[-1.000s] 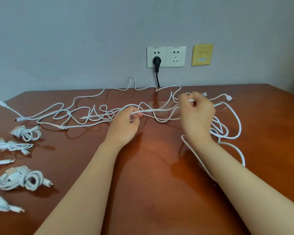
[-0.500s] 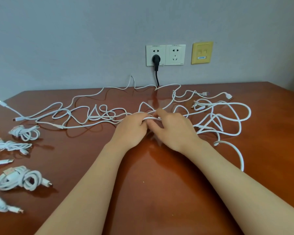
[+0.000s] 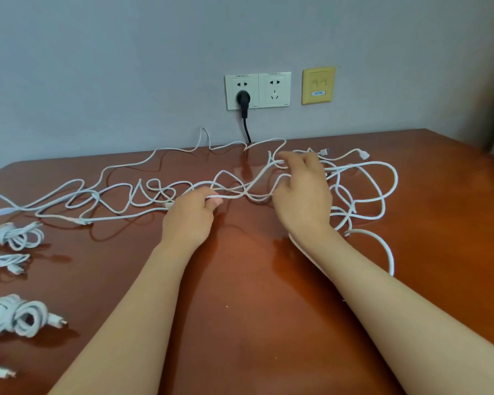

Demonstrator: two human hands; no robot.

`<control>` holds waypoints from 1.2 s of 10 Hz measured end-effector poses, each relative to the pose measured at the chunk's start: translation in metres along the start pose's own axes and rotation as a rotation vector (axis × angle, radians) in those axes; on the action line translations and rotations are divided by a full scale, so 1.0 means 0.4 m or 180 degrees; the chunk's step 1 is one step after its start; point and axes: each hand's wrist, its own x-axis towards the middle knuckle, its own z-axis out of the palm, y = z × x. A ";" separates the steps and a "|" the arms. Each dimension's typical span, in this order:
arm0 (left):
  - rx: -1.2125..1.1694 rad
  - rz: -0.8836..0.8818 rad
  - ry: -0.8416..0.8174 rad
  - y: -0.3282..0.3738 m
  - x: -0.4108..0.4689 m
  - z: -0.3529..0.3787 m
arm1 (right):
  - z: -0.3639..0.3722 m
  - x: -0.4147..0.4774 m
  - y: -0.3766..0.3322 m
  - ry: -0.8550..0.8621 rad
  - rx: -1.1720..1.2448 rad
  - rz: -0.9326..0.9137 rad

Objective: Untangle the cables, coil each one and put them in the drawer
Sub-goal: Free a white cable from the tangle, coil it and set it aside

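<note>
1. I see the tangled cables (image 3: 143, 195) spread across the far half of the worktop (image 3: 254, 295), a glossy red-brown wooden surface that mirrors the wall fittings. They are thin white cords with a matte, slightly braided look, looping over one another in open arcs and crossings.
2. My left hand (image 3: 188, 220) rests near the middle of the tangle, its fingers (image 3: 216, 201) closed together on one white strand that runs out to the right.
3. My right hand (image 3: 303, 195) is raised over the denser right part of the tangle. Its fingers (image 3: 290, 158) are loosely curled with white strands passing through them; I cannot tell whether they actually clamp any strand.
4. To the right of that hand the cords form big rounded loops (image 3: 382, 189), and one thicker white length curves down toward the near edge.
5. Small plug ends (image 3: 364, 155) lie at the far right of the tangle.
6. Along the left edge lie coiled cables (image 3: 15, 236), each bundled into a compact oval; the nearest bundle (image 3: 17, 316) is the fattest, with a metal-tipped connector sticking out.
7. On the grey wall, a black plug (image 3: 243, 98) sits in a white double socket (image 3: 257, 90), beside a yellow plate (image 3: 317, 85).
</note>
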 end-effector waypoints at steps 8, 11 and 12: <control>-0.1381 -0.0598 -0.2747 0.138 -0.053 -0.043 | 0.012 0.010 0.020 0.0200 0.0625 -0.0875; -0.2397 -0.1108 -0.1425 0.104 -0.021 -0.012 | 0.006 0.005 -0.012 0.0026 0.1871 0.0089; -0.2860 -0.1061 -0.1707 0.102 -0.025 -0.011 | 0.005 0.001 -0.018 0.0114 0.2121 0.0313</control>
